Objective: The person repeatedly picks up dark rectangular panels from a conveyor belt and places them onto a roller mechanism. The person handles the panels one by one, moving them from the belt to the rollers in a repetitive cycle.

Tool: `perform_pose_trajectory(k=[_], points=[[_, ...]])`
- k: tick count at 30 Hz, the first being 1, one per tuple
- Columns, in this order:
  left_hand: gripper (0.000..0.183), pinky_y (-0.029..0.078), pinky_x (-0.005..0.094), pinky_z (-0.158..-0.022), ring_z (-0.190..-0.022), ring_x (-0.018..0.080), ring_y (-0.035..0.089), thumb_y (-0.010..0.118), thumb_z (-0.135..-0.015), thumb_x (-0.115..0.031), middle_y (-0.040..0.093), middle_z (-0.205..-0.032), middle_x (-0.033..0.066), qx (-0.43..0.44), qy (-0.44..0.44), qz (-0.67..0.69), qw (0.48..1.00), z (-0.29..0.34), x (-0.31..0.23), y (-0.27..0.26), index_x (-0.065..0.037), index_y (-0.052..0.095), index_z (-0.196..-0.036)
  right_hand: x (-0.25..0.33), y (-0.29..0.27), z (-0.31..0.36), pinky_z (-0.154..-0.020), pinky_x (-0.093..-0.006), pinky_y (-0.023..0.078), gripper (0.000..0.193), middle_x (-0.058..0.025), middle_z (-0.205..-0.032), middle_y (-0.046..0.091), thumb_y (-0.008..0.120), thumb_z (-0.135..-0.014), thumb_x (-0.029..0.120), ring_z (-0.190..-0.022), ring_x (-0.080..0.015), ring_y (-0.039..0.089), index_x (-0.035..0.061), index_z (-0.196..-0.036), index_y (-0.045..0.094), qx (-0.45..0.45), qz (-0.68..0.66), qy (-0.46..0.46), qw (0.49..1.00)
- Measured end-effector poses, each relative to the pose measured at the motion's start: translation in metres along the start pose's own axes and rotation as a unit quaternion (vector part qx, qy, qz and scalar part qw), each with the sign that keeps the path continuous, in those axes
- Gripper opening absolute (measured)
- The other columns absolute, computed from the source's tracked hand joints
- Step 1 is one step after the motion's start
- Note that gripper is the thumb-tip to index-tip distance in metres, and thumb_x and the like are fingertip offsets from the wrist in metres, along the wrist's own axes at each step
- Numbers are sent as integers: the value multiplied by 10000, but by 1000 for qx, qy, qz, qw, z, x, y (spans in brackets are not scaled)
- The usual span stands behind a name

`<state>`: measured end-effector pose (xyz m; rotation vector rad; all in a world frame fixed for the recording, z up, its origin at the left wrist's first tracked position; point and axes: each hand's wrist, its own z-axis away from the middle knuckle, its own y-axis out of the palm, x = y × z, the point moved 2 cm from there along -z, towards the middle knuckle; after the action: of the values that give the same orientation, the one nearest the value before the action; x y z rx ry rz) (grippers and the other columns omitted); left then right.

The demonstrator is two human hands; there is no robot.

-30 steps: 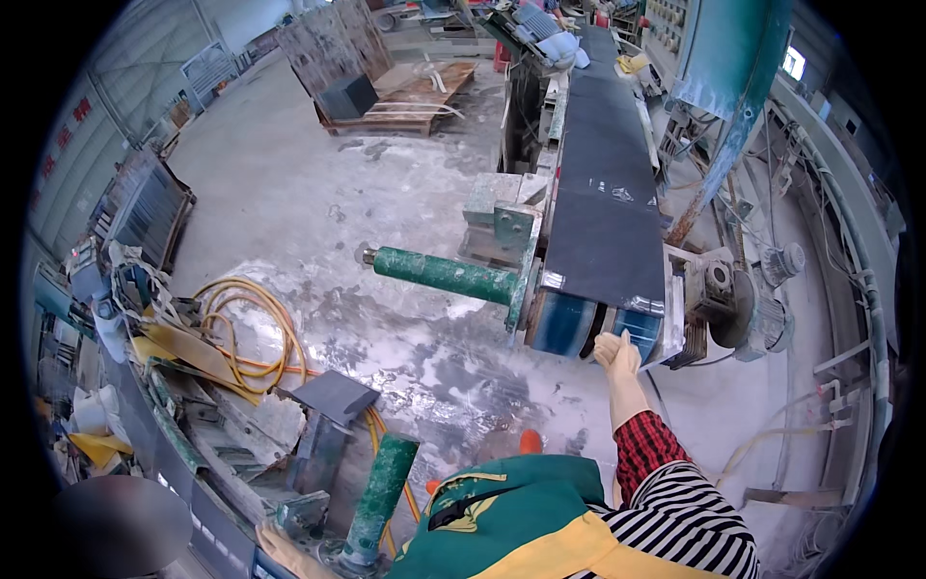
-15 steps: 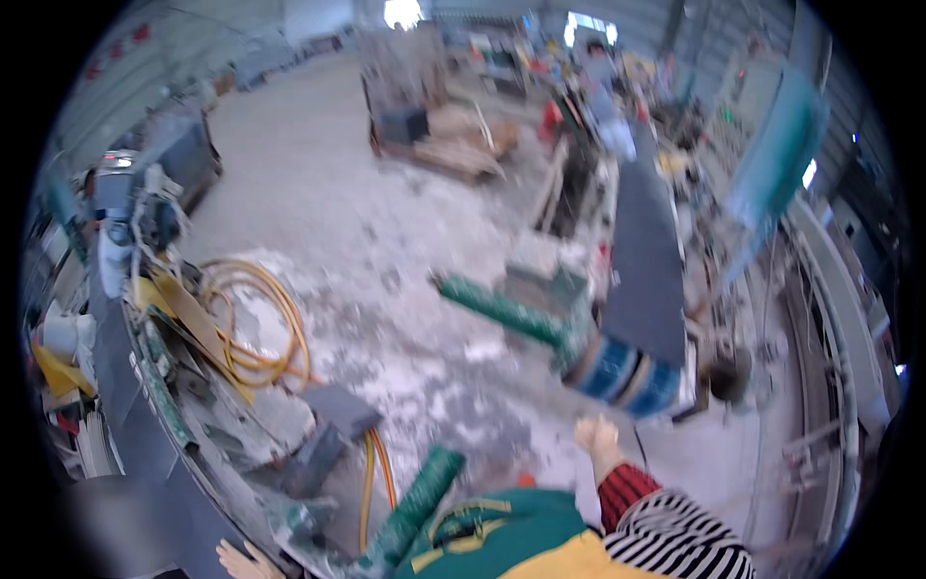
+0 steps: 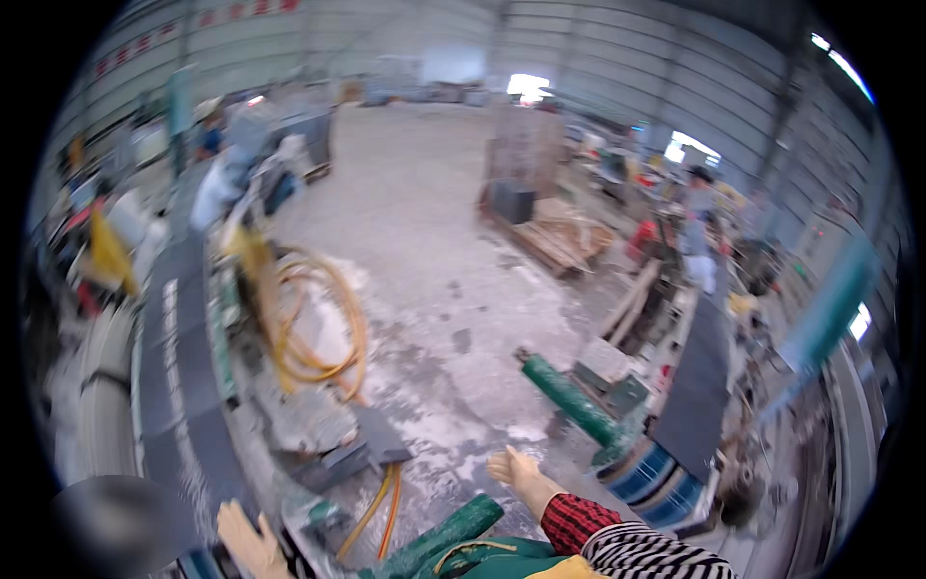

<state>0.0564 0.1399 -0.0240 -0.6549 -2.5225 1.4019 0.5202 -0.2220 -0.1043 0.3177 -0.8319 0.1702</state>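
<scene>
My left hand (image 3: 249, 542), in a cream glove, is at the lower left beside the dark conveyor belt (image 3: 207, 434). Its fingers are stretched out with the thumb apart, and nothing is in it; whether it touches the belt I cannot tell. In front of my body, above the floor, my right hand (image 3: 516, 470) has its gloved fingers curled in, with nothing visible in them. A red checked cuff (image 3: 576, 522) and a black-and-white striped sleeve (image 3: 651, 552) cover that arm. Close to my green apron (image 3: 506, 563) lies a green cylinder (image 3: 463, 526).
A second dark belt (image 3: 696, 381) runs over a blue drum (image 3: 641, 480) on the right; a green roller (image 3: 569, 396) juts out from it. Coiled yellow hose (image 3: 357, 328) and grey slabs (image 3: 381, 434) lie left. A loaded pallet (image 3: 550, 253) stands farther back. People work beside both belts.
My view has swung left and up, showing more of the left belt and the far wall. My right hand has come across toward the middle; more of my left hand shows.
</scene>
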Motion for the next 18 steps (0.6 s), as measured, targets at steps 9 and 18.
perform_pose_trajectory(k=[9, 18], points=[[579, 278, 477, -1153, -1343, 375, 414, 679, -860, -334, 497, -1419, 188, 87, -66, 105, 988, -30, -33, -32, -57, 523, -1343, 9, -53, -33, -863, -468, 546, 623, -225, -1257, 617, 369, -1034, 464, -1050, -355, 643, -75, -1320, 494, 124, -13, 51, 991], [498, 244, 467, -1184, -1379, 343, 390, 633, -907, -305, 492, -1444, 153, 85, -100, 94, 987, -7, -26, -33, -73, 537, -1337, 20, -102, -65, -696, -440, 586, 537, -196, -1051, 697, 392, -1037, 447, -817, -351, 690, -34, -1136, 610, -12, 98, 68, 993]])
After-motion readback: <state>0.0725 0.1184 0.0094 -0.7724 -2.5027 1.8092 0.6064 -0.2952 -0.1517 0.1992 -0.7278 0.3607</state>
